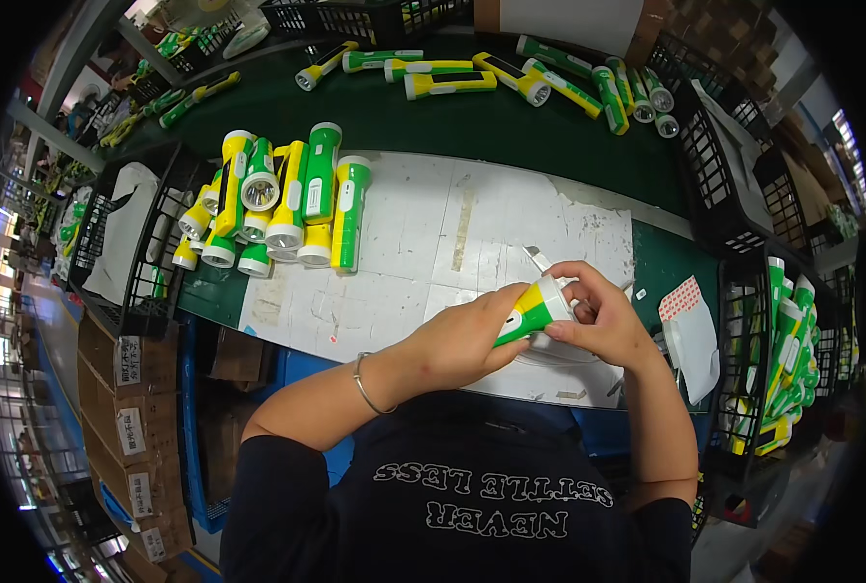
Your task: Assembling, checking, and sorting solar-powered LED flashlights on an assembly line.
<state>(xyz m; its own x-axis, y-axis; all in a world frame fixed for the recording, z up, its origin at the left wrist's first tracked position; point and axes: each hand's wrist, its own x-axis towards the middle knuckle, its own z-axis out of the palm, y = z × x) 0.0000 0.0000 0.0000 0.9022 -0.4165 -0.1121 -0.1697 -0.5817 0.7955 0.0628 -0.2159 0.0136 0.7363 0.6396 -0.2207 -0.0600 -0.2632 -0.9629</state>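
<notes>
My left hand [460, 342] is wrapped round the body of a green and yellow flashlight [532, 313] held above the white board. With its thumb and fingers, my right hand [608, 319] grips the white head end of the same flashlight. Just beyond the flashlight's head, a slim pale thing with a pointed tip [536, 257] sticks out; its kind is unclear, and my right fingers hide part of it. Under my right hand lies something whitish and round, mostly covered. Left of my hands, several green and yellow flashlights [318, 175] are stacked on the board [404, 233].
More flashlights [449, 84] lie along the far side of the dark green table. A black crate [734, 360] full of flashlights stands at the right, near a sheet with red dots [680, 299]. Another black crate [166, 223] is at the left, above cardboard boxes [127, 389].
</notes>
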